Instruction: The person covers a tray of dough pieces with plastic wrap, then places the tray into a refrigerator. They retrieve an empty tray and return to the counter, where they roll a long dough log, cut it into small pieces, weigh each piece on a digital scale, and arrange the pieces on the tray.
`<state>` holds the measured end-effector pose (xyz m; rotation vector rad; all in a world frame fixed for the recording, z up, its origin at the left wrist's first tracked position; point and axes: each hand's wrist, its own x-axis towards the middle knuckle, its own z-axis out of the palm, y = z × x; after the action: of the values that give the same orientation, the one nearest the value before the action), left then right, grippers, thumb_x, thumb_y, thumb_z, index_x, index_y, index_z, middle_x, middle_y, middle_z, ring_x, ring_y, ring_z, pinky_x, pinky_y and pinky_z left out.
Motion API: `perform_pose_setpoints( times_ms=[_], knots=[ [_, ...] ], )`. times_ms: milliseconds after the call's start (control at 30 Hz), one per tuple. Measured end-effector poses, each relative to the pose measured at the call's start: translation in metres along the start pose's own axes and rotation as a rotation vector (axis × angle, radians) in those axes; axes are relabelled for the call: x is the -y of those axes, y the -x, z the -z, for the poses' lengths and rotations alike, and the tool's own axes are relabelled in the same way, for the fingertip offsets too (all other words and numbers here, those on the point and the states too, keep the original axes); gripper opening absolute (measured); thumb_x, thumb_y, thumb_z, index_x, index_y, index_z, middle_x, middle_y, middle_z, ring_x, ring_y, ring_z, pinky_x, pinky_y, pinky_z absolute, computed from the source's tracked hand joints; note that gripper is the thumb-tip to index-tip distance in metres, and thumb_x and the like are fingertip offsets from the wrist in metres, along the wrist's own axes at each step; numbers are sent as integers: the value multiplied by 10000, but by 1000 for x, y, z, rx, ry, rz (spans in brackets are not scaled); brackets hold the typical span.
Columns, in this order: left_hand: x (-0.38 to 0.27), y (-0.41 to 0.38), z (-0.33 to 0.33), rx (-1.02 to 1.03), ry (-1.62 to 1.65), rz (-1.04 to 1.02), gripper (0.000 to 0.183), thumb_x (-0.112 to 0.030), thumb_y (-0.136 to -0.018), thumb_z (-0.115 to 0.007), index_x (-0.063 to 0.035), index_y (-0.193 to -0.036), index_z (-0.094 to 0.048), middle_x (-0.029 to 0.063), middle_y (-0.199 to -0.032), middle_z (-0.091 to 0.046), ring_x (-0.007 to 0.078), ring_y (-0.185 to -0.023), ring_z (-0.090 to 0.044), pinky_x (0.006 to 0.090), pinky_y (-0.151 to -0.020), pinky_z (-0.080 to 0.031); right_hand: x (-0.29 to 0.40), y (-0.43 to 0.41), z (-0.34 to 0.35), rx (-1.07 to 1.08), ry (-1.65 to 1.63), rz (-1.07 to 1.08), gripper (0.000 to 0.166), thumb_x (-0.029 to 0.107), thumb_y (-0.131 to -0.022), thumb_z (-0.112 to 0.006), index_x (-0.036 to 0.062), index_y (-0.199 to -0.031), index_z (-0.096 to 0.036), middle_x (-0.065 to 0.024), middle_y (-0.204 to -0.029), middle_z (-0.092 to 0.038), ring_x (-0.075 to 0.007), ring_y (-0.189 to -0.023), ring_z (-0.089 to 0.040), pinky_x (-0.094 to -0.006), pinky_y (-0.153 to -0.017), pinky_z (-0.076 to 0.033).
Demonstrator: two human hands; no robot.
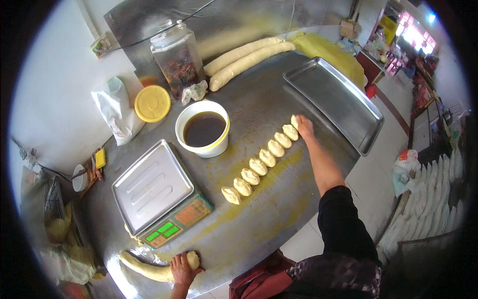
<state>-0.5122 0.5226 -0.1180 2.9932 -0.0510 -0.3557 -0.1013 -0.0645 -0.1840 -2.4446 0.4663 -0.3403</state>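
My left hand (183, 270) grips a short log of dough (149, 270) near its right end, at the table's front edge. Out at the far end of a row of cut dough pieces (267, 157), my right hand (305, 127) has its fingers on the last piece (294, 121). Several pale, oval pieces make up this slanting row, their cut faces turned up. The row lies directly on the metal table (257, 224), which bears yellowish oily smears. Between the log and the row stands a digital scale (153, 187) with a bare steel pan and lit green displays.
A white bucket (220, 145) of dark liquid stands beyond the scale. Behind it are a yellow lid (152, 104), a plastic bag (115, 108) and a large clear jar (179, 59). Two long dough rolls (250, 59) lie along the back. A steel tray (332, 101) sits at the right edge.
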Motion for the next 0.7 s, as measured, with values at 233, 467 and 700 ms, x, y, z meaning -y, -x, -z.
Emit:
perform_pose_setpoints(
  times_ms=[233, 467, 700],
  knots=[
    [13, 8, -15, -103, 118, 19, 779, -436, -465, -830, -91, -1102, -543, 114, -984, -582, 295, -971, -538, 428, -845, -413, 102, 92, -9, -600, 359, 481, 323, 263, -903, -480, 55, -1139, -553, -157, -1019, -593, -288, -912, -571, -424, -837, -439],
    [18, 13, -17, -419, 313, -45, 630, -326, -556, -805, -69, -1065, -540, 111, -896, -562, 304, -877, -550, 422, -756, -443, 236, 449, -128, 1268, -930, -84, 234, 230, -859, -620, 64, -1024, -612, -28, -891, -635, -133, -757, -605, -295, -631, -520],
    [18, 9, -24, -346, 253, 171, 389, -279, -692, -666, -36, -975, -556, 153, -856, -640, 314, -822, -625, 423, -745, -475, 295, 541, -145, 940, -824, -249, 262, 240, -793, -680, -10, -844, -620, -61, -770, -635, -147, -667, -586, -317, -588, -474]
  ],
)
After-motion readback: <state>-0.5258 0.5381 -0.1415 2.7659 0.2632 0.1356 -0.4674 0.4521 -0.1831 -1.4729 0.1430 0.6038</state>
